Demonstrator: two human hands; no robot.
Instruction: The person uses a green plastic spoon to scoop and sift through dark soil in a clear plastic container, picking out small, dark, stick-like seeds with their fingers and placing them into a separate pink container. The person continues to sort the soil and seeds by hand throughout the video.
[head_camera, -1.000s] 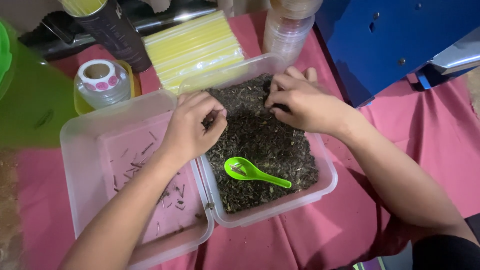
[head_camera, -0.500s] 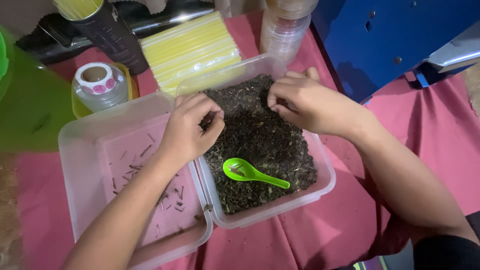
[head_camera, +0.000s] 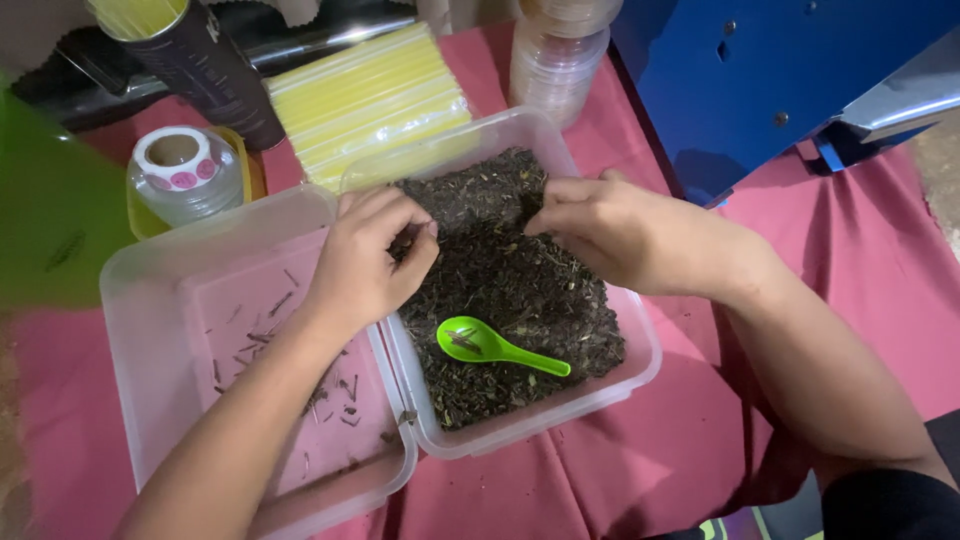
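Note:
A clear plastic tub (head_camera: 640, 345) holds dark dried leaf bits (head_camera: 520, 290), with a bright green spoon (head_camera: 495, 347) lying on top near the front. My left hand (head_camera: 365, 265) hovers over the tub's left edge, fingertips pinched together on what looks like a small stem. My right hand (head_camera: 615, 230) rests on the leaves at the far side, fingers pinched into them. To the left, a second clear tub (head_camera: 150, 300) holds only a few scattered thin stems (head_camera: 330, 395).
A pack of yellow straws (head_camera: 365, 100) lies behind the tubs, next to a roll of stickers in a clear cup (head_camera: 180, 170) and a dark cylinder (head_camera: 205, 65). Stacked clear lids (head_camera: 560, 60) stand at the back. A blue machine (head_camera: 780, 80) is on the right, a green object (head_camera: 45, 200) on the left.
Both hands stay over the leaf tub; the left hand's fingers have drawn together in a pinch, and the right hand has shifted slightly nearer.

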